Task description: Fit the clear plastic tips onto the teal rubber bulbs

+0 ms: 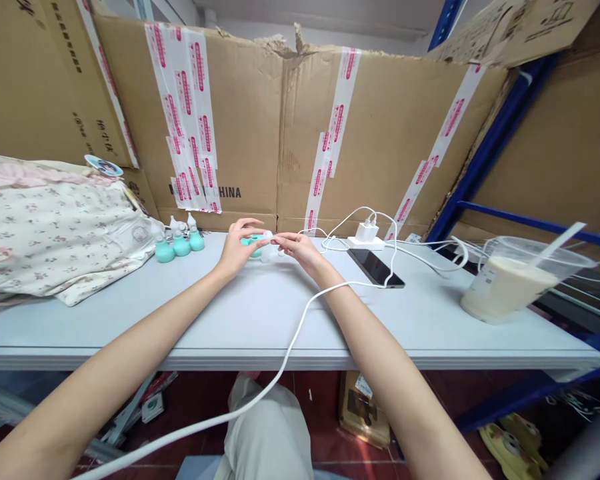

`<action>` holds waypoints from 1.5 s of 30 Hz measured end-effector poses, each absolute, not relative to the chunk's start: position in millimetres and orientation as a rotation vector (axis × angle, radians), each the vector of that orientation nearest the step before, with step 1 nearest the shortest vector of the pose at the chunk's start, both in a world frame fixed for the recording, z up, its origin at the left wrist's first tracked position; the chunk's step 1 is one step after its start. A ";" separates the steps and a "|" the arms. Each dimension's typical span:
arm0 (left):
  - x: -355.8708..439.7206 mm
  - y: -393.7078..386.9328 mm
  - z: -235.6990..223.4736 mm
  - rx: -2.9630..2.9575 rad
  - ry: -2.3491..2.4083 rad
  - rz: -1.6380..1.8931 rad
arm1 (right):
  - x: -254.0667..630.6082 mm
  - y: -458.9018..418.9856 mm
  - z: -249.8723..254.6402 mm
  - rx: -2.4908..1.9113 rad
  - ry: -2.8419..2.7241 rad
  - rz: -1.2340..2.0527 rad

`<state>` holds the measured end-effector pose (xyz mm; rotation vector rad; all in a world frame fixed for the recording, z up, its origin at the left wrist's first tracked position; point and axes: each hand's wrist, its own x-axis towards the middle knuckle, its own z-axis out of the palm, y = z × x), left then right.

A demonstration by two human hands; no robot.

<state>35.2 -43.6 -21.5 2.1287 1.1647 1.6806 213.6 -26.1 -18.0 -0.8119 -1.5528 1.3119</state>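
My left hand is closed around a small teal squeeze bulb, partly hidden by the fingers. At its right end a clear plastic tip meets the fingertips of my right hand, which are pinched together on it. Another clear part shows just below the fingers; whether it is joined to the tip I cannot tell. To the left, several teal squeeze bulbs with clear nozzles stand upright on the table.
A flowered fabric bag lies on the left of the grey table. Behind the right arm are a black phone and a white charger. A white cable crosses my right forearm. A drink cup stands far right; cardboard walls the back.
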 end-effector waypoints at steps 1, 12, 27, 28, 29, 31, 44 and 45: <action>35.8 -43.8 -21.2 2.107 1.151 1.670 | 213.1 -26.3 -17.8 -0.814 -1.579 1.306; 32.9 -40.4 -15.7 1.824 1.118 1.526 | 238.5 -6.6 -45.5 -1.490 -2.126 -0.091; 26.7 -31.2 -28.2 1.920 1.083 1.312 | 232.9 1.9 -55.7 -1.564 -2.181 -0.187; 25.7 -30.5 -28.4 1.918 1.090 1.313 | 232.8 2.0 -55.9 -1.562 -2.177 -0.190; 25.0 -30.0 -28.4 1.916 1.095 1.313 | 232.5 2.1 -56.2 -1.559 -2.173 -0.191; 24.2 -29.6 -28.1 1.908 1.101 1.310 | 231.6 2.3 -57.1 -1.558 -2.163 -0.193; 25.4 -36.9 -22.0 1.927 1.071 1.253 | 227.2 1.3 -58.9 -1.583 -2.081 -0.260; 25.2 -37.2 -21.7 1.922 1.082 1.251 | 227.5 1.0 -58.4 -1.586 -2.084 -0.258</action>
